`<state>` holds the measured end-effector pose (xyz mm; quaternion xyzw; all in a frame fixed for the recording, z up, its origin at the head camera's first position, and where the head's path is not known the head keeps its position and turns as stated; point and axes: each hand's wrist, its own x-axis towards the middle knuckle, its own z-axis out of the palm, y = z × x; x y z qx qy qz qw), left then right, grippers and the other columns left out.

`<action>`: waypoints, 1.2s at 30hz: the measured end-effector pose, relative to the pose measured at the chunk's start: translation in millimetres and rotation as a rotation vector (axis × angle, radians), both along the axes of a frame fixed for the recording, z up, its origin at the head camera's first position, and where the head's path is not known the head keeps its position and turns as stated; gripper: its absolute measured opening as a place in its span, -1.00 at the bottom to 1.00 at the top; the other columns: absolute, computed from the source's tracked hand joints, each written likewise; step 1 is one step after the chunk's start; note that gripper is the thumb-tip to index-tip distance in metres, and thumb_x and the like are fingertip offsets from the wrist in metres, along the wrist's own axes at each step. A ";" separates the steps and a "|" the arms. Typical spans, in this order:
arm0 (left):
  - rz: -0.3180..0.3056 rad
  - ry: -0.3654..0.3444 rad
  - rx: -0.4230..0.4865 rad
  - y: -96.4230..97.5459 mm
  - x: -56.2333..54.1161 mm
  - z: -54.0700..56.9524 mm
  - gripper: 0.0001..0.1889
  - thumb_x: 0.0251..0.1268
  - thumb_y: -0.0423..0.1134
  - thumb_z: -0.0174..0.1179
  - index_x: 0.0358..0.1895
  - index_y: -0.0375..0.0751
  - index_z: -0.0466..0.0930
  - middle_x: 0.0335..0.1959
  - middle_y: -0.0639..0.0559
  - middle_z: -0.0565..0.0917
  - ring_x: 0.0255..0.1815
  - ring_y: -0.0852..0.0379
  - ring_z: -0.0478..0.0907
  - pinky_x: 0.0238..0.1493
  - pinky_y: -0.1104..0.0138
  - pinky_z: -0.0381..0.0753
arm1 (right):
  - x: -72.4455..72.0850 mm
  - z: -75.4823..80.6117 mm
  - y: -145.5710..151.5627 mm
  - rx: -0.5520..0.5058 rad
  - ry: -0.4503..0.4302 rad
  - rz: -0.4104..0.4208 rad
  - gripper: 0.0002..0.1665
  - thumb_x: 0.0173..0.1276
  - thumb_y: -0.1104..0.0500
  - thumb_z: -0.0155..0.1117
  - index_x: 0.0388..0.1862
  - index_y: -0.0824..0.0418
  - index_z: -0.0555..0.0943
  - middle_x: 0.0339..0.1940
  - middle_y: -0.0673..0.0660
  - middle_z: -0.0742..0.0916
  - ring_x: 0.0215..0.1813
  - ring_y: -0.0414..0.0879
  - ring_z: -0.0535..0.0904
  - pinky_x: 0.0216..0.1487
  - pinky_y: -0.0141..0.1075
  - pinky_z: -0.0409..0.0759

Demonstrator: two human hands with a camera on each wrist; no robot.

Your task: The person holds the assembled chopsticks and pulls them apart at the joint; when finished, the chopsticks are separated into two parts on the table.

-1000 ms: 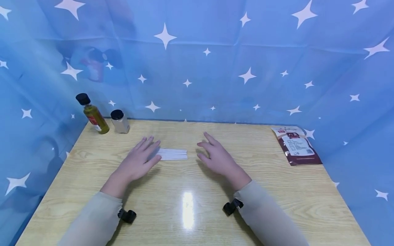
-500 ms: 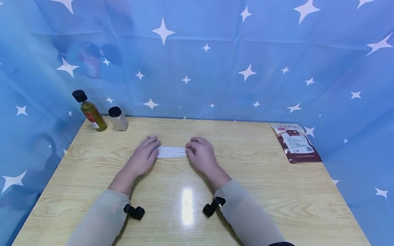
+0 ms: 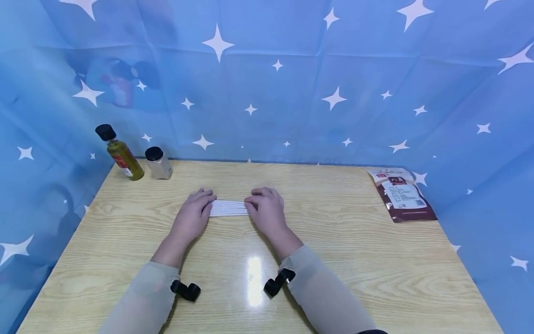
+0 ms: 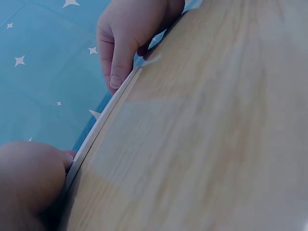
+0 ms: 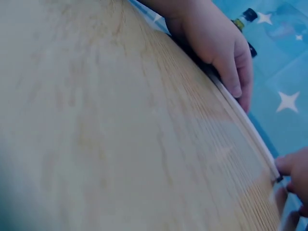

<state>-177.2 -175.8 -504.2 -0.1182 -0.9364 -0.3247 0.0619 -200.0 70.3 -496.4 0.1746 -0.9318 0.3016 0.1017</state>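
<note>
Lying flat, a white lined strip (image 3: 228,208), possibly a row of sticks, is gripped at one end by the left hand (image 3: 193,215) and pinched at the other by the right hand (image 3: 268,214), on a wood-grain table (image 3: 354,208). Back left stand an oil bottle (image 3: 125,159) and black-lidded jar (image 3: 160,167); a maroon pouch (image 3: 402,196) lies right.

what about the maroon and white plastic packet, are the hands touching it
No, the left hand and right hand touch the flat white lined rectangle, apart from the packet.
</note>
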 end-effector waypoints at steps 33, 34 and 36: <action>0.133 0.160 0.125 -0.4 2.0 -4.6 -0.69 0.51 -0.36 0.32 0.24 -0.25 0.72 0.20 -0.22 0.70 0.34 -0.25 0.54 0.36 -0.11 0.50 | -1.0 0.3 -4.7 0.008 -0.108 -0.031 -0.81 0.67 0.07 0.19 -0.03 0.03 0.74 0.22 0.05 0.69 0.37 0.08 0.44 0.54 0.15 0.15; 0.149 0.178 0.127 -0.6 2.2 -4.5 -0.69 0.49 -0.35 0.34 0.23 -0.24 0.73 0.18 -0.22 0.71 0.30 -0.24 0.56 0.31 -0.10 0.53 | -1.3 -0.5 -4.7 0.000 -0.105 -0.031 -0.81 0.67 0.08 0.19 -0.02 0.04 0.74 0.21 0.05 0.69 0.36 0.08 0.45 0.54 0.14 0.15; 0.173 0.195 0.121 -0.9 2.8 -4.5 -0.68 0.48 -0.31 0.37 0.23 -0.24 0.73 0.15 -0.21 0.72 0.24 -0.22 0.59 0.27 -0.08 0.56 | -1.6 -2.0 -4.5 -0.018 -0.098 -0.032 -0.80 0.67 0.09 0.19 0.00 0.07 0.74 0.17 0.05 0.71 0.33 0.08 0.47 0.53 0.14 0.17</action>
